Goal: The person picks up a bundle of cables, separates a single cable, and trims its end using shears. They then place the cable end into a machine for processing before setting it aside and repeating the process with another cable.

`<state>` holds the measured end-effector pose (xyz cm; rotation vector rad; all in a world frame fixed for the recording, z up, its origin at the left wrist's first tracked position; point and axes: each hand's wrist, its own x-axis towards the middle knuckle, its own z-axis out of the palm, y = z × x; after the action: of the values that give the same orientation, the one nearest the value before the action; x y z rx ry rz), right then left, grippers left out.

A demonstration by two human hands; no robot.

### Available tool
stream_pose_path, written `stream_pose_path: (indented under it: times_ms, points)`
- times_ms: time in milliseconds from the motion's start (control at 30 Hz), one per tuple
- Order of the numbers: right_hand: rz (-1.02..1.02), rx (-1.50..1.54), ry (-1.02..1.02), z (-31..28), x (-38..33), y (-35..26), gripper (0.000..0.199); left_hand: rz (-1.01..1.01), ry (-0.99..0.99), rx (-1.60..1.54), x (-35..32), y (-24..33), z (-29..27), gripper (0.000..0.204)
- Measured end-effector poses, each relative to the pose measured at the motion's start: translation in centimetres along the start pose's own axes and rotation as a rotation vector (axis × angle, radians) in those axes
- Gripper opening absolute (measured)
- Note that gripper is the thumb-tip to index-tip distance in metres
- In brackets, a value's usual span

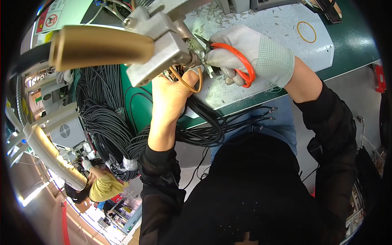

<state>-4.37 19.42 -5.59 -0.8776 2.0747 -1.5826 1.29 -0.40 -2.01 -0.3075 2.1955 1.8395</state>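
Observation:
My right hand (255, 53), in a pale knitted glove, is closed round a pair of scissors (248, 65) with orange loop handles. Their dark blades point up and left, beside a small metal connector end (211, 70). My bare left hand (171, 96) is closed around a bundle of black cables (208, 116) just below a metal machine arm (161, 45). That arm hides part of its fingers. A tan loop like a rubber band (200, 83) hangs by the left thumb. From the left hand the cables droop over the table edge toward my lap.
Small clippings litter a white sheet (281, 28) on the green table (359, 43); a yellow rubber band (306, 32) lies there. A tan cylinder (102, 47) juts across the upper left. Large coils of black cable (108, 122) lie left. Farther off, a person in yellow (104, 185) works.

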Motion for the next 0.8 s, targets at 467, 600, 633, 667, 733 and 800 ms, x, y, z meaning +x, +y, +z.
stream_pose_path:
  times_ms: [467, 600, 633, 667, 733, 800]
  points:
    - [0.539, -0.297, 0.238, -1.8, -10.9, -6.0, 0.018, 0.075, -0.115, -0.591, -6.6, -2.2, -0.2, 0.023]
    - [0.285, -0.328, 0.289, 1.3, -10.5, -9.9, 0.023, 0.033, -0.302, -0.616, -9.3, -1.2, 1.7, 0.033]
    - [0.233, -0.181, 0.212, 2.2, -9.9, -10.4, 0.022, 0.033, -0.316, -0.62, -9.4, -1.2, 2.0, 0.033]
    - [0.178, -0.032, 0.135, 3.0, -9.4, -10.5, 0.022, 0.028, -0.326, -0.542, -9.5, -1.0, 2.2, 0.036]
    - [0.191, 0.08, 0.152, 4.0, -9.0, -10.6, 0.022, 0.035, -0.335, -0.381, -9.9, -0.6, 2.5, 0.041]
    - [0.214, 0.328, 0.15, 4.7, -8.7, -10.5, 0.022, 0.031, -0.346, -0.408, -10.2, 0.0, 2.6, 0.042]
